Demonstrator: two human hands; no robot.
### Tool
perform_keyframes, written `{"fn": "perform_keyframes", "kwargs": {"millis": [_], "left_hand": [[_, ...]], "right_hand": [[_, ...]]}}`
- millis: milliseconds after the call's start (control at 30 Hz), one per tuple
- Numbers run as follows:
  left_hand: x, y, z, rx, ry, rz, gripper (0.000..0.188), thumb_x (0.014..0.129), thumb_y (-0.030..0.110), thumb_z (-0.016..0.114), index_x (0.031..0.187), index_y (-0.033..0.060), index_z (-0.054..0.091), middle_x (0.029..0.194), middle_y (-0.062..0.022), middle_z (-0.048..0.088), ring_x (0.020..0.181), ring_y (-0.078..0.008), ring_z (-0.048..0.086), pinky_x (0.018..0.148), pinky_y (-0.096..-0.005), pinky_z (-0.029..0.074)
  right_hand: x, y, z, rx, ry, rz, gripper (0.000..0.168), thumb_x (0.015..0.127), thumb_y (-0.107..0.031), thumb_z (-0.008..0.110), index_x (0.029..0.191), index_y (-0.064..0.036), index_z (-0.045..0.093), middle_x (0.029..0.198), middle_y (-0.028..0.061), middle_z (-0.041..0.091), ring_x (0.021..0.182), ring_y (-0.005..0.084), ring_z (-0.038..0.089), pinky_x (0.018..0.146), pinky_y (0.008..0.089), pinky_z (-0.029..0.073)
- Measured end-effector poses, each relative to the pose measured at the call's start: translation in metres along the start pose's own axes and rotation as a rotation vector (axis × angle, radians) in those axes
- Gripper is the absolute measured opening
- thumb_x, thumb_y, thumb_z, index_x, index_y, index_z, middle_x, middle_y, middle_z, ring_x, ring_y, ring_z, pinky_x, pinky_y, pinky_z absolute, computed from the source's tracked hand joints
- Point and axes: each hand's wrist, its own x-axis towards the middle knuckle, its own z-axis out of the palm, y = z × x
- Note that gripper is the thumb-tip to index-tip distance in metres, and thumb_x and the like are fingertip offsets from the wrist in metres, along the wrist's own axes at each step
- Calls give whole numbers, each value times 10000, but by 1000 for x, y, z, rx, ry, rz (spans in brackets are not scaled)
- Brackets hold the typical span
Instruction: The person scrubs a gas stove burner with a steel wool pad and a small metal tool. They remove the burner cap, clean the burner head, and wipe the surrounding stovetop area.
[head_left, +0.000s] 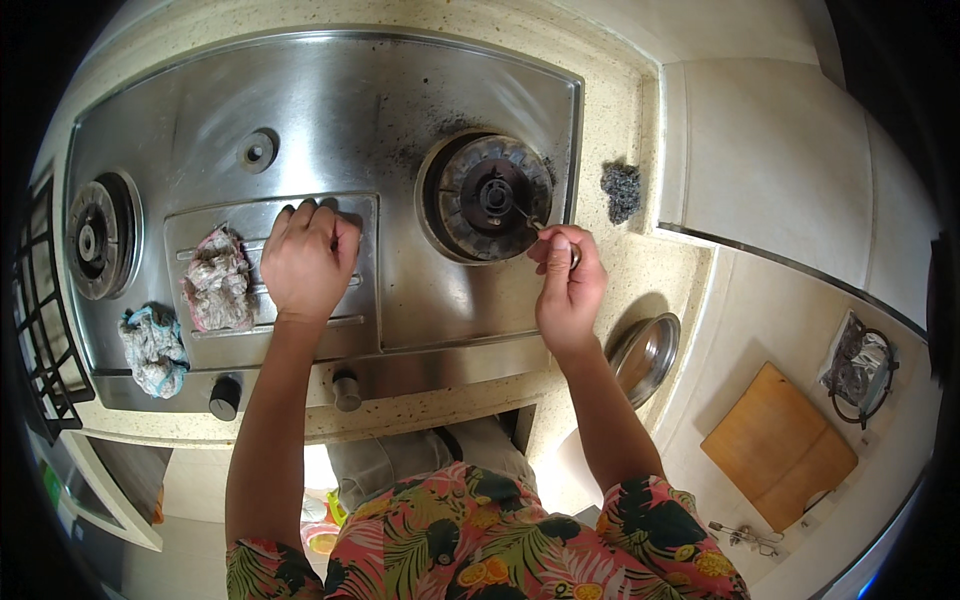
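Observation:
My right hand (571, 281) grips a slender metal tool (534, 223), its rounded end poking out by my thumb. The tool's thin tip reaches over the dark, sooty centre of the right gas burner (457, 214); exactly what it touches is too small to tell. Curled, my left hand (311, 255) rests on the raised middle panel of the stainless steel gas hob (457, 311). I see nothing held in it, though its palm is hidden. Left of that hand lies a soiled, crumpled cloth with pink edging (219, 285). Another, blue-edged cloth (154, 352) sits at the hob's front left.
The left burner (90, 244) and a loose metal ring (257, 152) are on the hob. Two knobs (224, 397) line its front. A steel wool scrubber (621, 191) and a round metal lid or dish (649, 360) lie right. A wooden board (780, 446) is farther right; a black grate (49, 315) stands left.

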Motion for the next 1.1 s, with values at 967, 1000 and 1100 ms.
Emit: {"fn": "perform_keyframes", "kwargs": {"millis": [967,1000,1100], "left_hand": [[-1,-1,2,10,17,10,154,764,152,643,642,87,575,691,-66,587,656,-272,569,569,-390,480],[-1,-2,2,9,18,10,155,763,152,644,641,86,574,690,-66,586,655,-273,569,569,-389,480],[0,-1,1,4,12,8,155,763,151,645,641,86,575,690,-68,586,655,-274,568,568,-387,480]], "right_hand": [[-6,7,-2,482,-48,213,193,1066,-191,425,1058,-40,546,797,35,551,709,112,563,616,241,451],[-4,5,-3,495,-55,225,193,1066,-189,425,1056,-39,546,796,35,549,705,112,561,614,242,451],[0,9,-10,498,1,231,190,1065,-180,425,1055,-39,551,797,35,547,703,111,557,617,241,452]]}}
